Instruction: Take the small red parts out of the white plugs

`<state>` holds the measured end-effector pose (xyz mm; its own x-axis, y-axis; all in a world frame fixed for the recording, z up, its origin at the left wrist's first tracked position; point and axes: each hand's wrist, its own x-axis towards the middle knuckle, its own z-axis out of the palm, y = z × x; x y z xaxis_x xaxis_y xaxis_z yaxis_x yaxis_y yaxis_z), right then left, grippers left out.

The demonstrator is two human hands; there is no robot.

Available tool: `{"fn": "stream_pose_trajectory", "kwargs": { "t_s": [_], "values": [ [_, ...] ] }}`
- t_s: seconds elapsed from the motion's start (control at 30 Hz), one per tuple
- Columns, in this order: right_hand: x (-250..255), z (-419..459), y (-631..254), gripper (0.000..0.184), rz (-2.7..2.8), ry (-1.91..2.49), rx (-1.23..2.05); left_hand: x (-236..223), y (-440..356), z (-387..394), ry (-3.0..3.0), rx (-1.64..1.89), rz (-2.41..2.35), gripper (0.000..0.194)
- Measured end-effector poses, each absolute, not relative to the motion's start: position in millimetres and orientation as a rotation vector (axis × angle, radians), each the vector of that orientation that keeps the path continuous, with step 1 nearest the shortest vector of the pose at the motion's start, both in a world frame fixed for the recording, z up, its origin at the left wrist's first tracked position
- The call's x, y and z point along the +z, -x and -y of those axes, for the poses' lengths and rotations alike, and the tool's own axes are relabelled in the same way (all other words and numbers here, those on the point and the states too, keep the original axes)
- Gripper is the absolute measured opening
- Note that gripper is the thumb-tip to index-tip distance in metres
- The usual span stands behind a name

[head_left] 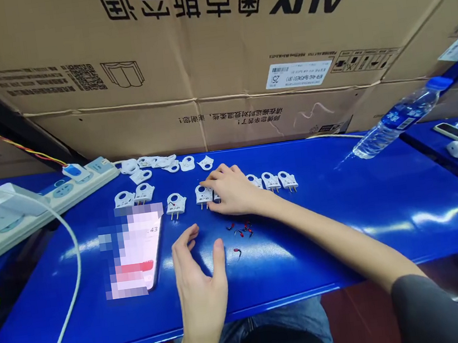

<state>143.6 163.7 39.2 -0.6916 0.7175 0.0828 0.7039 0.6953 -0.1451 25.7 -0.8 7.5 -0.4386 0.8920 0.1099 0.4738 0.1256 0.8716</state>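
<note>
My left hand (201, 279) is over the table's front part, fingers curved and thumb apart, with nothing in it. Beyond it, my right hand (233, 189) reaches across the row of white two-pin plugs with ring-shaped tops. Its thumb and index finger close around a plug partly hidden by the hand, just beside another white plug (204, 195). One plug (175, 205) lies apart to the left, pins toward me. Several more, such as this plug (286, 181), lie on the right. Small red-tipped pieces with dark leads (245, 229) are scattered between my hands.
White ring-topped covers (187, 163) lie at the back of the blue table (307, 251). A phone (139, 256) and power strips (59, 196) with cables are on the left. A water bottle (399, 118) stands tilted in view at right. A big cardboard box (197, 57) borders the back.
</note>
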Motion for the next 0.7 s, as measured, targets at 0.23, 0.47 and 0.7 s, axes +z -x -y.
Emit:
{"fn": "stream_pose_trajectory", "kwargs": {
  "t_s": [0.23,0.47,0.7],
  "values": [
    [52.2,-158.4,-128.8,0.063,2.76,1.097,0.158,9.2,-27.7,1.7,-1.323,1.263,-1.959,0.052],
    [35.6,-158.6,-98.0,0.07,2.784,0.894,0.25,7.0,-26.8,0.6,-1.307,1.262,-1.991,0.054],
    [24.2,-163.9,-94.5,0.06,2.776,0.86,0.255,7.2,-27.6,0.2,-1.317,1.285,-1.98,0.054]
  ]
}}
